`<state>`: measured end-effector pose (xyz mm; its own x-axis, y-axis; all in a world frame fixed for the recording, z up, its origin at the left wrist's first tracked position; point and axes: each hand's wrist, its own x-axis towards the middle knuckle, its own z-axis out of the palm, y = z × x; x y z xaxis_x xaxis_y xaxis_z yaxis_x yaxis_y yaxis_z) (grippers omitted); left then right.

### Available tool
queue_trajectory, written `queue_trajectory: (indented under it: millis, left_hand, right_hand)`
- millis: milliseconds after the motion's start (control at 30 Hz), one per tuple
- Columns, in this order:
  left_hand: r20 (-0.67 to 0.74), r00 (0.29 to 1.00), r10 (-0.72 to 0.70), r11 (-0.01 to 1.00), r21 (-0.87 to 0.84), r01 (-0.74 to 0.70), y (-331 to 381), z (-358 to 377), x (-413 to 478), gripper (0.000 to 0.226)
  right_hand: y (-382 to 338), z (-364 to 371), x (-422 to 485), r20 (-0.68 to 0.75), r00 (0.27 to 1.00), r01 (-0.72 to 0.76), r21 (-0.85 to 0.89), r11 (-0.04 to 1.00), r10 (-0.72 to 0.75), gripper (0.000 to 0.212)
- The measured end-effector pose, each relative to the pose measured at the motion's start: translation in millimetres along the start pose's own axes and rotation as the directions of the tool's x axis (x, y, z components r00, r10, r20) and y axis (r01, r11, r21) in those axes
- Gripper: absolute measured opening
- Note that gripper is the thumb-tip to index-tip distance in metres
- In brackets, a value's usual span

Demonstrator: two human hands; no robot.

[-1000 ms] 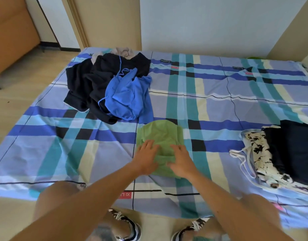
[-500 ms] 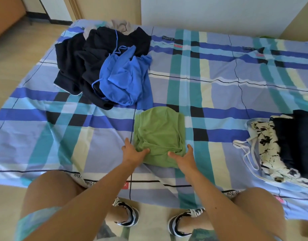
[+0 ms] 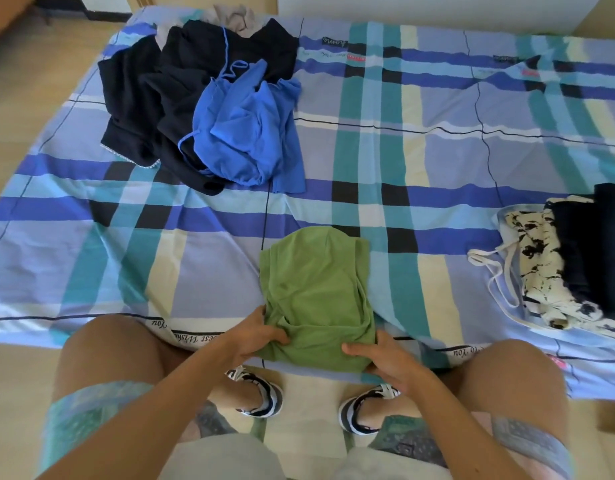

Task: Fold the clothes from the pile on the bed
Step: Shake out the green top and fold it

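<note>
A green garment (image 3: 314, 292), folded into a narrow strip, lies at the near edge of the bed (image 3: 420, 161). My left hand (image 3: 256, 336) grips its near left corner, thumb on top and fingers under the cloth. My right hand (image 3: 385, 358) holds the near right corner the same way. The near end hangs slightly over the bed's edge. The pile (image 3: 202, 109) of dark garments, with a blue garment (image 3: 243, 133) on top, sits at the far left of the bed.
A stack of folded clothes (image 3: 576, 258), black-and-white patterned and dark navy pieces, lies at the bed's right edge. My knees and striped sandals (image 3: 261, 393) are below the bed's near edge. Wooden floor runs along the left.
My hands slid from the top of the green garment to its near corners and took hold of them. The view tilted further down and drew closer.
</note>
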<state>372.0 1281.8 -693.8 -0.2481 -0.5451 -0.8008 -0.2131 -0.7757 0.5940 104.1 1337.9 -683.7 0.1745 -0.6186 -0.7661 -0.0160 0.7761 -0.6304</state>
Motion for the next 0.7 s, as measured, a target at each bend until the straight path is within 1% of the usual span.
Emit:
queue_trajectory:
  millis: [67,133,167,233,300,367,433,500,567,700]
  left_hand:
    - [0.065,0.998,0.014,0.997,-0.073,-0.009,0.8,5.5,-3.6,0.089]
    - [0.112,0.994,0.019,0.988,-0.156,-0.001,5.5,12.8,-6.8,0.077]
    - [0.098,0.995,0.019,0.98,-0.201,0.001,7.5,17.2,-8.0,0.073]
    - [0.005,0.999,0.04,0.961,-0.275,-0.037,13.7,26.2,-9.2,0.064]
    - [-0.079,0.993,0.085,0.944,-0.312,-0.106,19.7,34.1,-10.6,0.056]
    - [-0.117,0.984,0.132,0.932,-0.323,-0.163,26.7,42.3,-15.3,0.059]
    - [-0.168,0.968,0.187,0.913,-0.333,-0.235,36.7,50.4,-20.2,0.066]
    - [-0.197,0.95,0.241,0.899,-0.324,-0.295,51.5,62.3,-22.8,0.067]
    - [-0.188,0.939,0.287,0.895,-0.298,-0.333,73.2,79.3,-26.7,0.063]
    - [-0.161,0.911,0.38,0.89,-0.205,-0.407,134.5,123.5,-26.9,0.057]
  right_hand:
    - [-0.1,1.7,-1.9,0.01,0.997,0.077,0.07,0.995,-0.078,0.068]
    - [-5.1,4.5,-0.5,-0.061,0.99,0.138,0.144,0.98,-0.131,0.089]
    - [-6.8,5.0,0.7,-0.122,0.983,0.155,0.175,0.972,-0.135,0.101]
    - [-12.2,3.5,2.5,-0.214,0.966,0.186,0.179,0.966,-0.146,0.12]
    - [-18.8,-0.3,2.2,-0.227,0.96,0.208,0.174,0.962,-0.166,0.125]
    - [-29.2,-4.5,-4.2,-0.215,0.957,0.237,0.198,0.951,-0.193,0.117]
    - [-42.5,-10.7,-13.1,-0.205,0.946,0.289,0.191,0.938,-0.25,0.104]
    - [-59.1,-19.7,-22.7,-0.191,0.929,0.348,0.168,0.922,-0.316,0.091]
    - [-78.4,-32.4,-32.0,-0.194,0.91,0.397,0.158,0.904,-0.366,0.08]
    - [-125.2,-74.3,-53.2,-0.269,0.861,0.475,0.12,0.872,-0.432,0.064]
